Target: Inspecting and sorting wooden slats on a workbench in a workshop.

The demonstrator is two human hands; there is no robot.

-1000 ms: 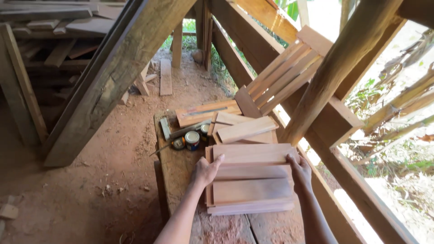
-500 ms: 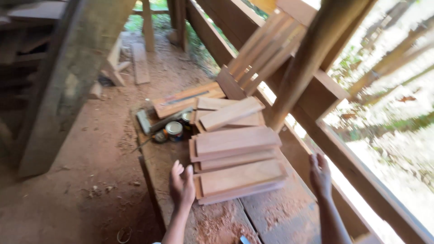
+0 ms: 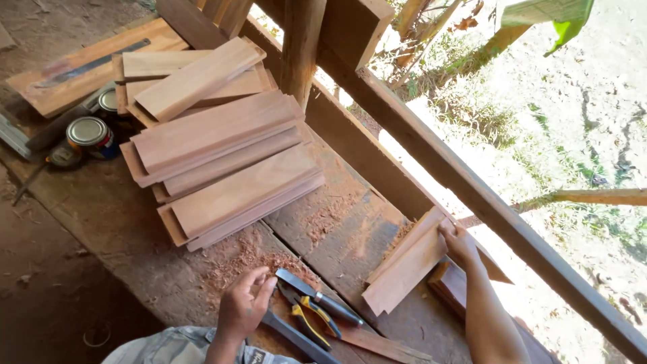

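My right hand (image 3: 458, 243) grips the upper end of a short wooden board (image 3: 404, 266), which leans tilted against the railing beam at the bench's right side. My left hand (image 3: 244, 303) hovers near my body with fingers curled, holding nothing, just left of pliers with yellow handles (image 3: 306, 313) and a dark-handled tool (image 3: 323, 300). A stack of planed wooden boards (image 3: 222, 168) lies on the workbench (image 3: 121, 229) ahead of my left hand, with sawdust scattered in front of it.
Two tin cans (image 3: 91, 131) and a tape measure (image 3: 64, 155) sit at the bench's far left. A long wooden railing beam (image 3: 472, 195) runs diagonally along the right; beyond it is sunlit ground with grass. A wooden post (image 3: 300, 40) rises behind the stack.
Both hands left the board stack. My right hand moved right and took hold of a separate board by the railing. My left hand drew back toward the tools. The view tilted downward.
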